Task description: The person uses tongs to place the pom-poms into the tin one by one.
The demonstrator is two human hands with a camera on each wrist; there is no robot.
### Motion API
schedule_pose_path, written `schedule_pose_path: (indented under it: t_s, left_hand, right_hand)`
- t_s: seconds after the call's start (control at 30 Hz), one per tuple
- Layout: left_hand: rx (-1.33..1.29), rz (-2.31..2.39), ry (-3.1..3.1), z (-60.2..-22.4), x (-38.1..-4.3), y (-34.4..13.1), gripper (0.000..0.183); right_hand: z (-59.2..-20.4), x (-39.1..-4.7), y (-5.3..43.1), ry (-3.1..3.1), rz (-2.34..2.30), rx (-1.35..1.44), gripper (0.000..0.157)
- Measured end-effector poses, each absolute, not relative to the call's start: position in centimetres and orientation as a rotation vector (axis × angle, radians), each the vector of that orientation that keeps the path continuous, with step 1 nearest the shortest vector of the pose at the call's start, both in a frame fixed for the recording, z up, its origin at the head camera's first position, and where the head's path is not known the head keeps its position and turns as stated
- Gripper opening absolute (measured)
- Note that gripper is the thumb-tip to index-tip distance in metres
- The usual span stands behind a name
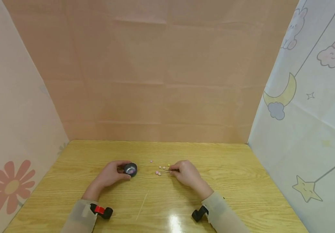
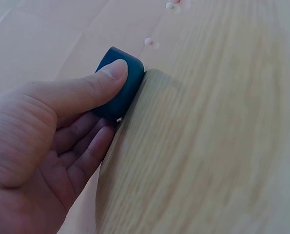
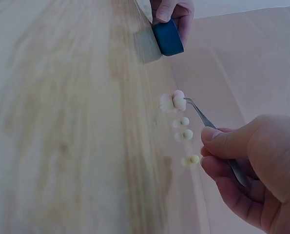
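My left hand (image 1: 110,176) grips a small dark blue cup (image 2: 128,95), thumb on one side and fingers on the other. The cup's rim (image 1: 136,169) faces up, and something pink shows inside it in the head view. On the right, my other hand (image 1: 186,173) pinches thin curved metal tweezers (image 3: 202,116) between thumb and fingers. Their tips are right at a cream bead (image 3: 180,102) on the table, with a pink bead (image 1: 157,172) close beside it. Two pale beads (image 3: 187,134) and a yellow bead (image 3: 195,159) lie near the right fingertips.
Farther back on the wooden table (image 1: 144,200) lies a single pink bead (image 1: 151,161). A peach-coloured backdrop (image 1: 161,81) stands behind the table, and patterned side panels (image 1: 310,129) flank it. Each wrist wears a black camera mount (image 1: 107,213).
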State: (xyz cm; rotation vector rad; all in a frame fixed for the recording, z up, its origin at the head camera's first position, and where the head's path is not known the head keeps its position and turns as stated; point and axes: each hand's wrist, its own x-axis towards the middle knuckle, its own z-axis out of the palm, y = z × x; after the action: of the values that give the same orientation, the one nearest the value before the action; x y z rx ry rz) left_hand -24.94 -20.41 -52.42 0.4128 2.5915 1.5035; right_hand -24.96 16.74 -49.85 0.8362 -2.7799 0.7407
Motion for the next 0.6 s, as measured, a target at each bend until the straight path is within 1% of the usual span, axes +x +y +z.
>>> schedule_pose_path:
  t_s: [0.6]
  left_hand:
    - [0.427,1.511,2.584,-52.45,-24.98,-20.49,0.062]
  right_hand:
    - [-49.87,-24.98,16.75,-2.802,0.675,0.848,0.011]
